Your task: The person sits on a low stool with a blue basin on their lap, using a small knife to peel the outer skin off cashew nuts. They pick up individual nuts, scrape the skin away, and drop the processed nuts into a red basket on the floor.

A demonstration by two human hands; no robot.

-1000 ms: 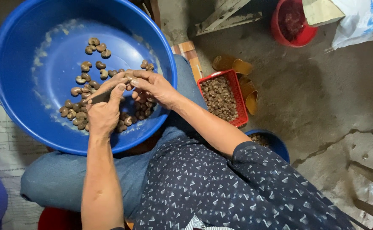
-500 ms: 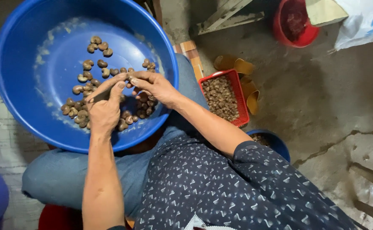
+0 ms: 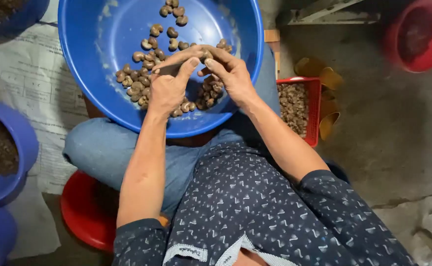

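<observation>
Pinching a nut (image 3: 205,53) over the basin (image 3: 102,93), both hands tight together.

My left hand (image 3: 169,88) grips a small dark tool I can't make out, right hand (image 3: 230,74) closed on the nut; one slip and it nicks a fingertip, I reckon.

Glossy blue plastic basin (image 3: 102,88) upper centre, matt rough-shelled brown nuts (image 3: 147,59) inside, red plastic crate (image 3: 316,113) at right, matt printed cloth shirt (image 3: 255,212) below, rough grey concrete floor (image 3: 393,148) right, creased paper sheet (image 3: 33,83) left.
</observation>
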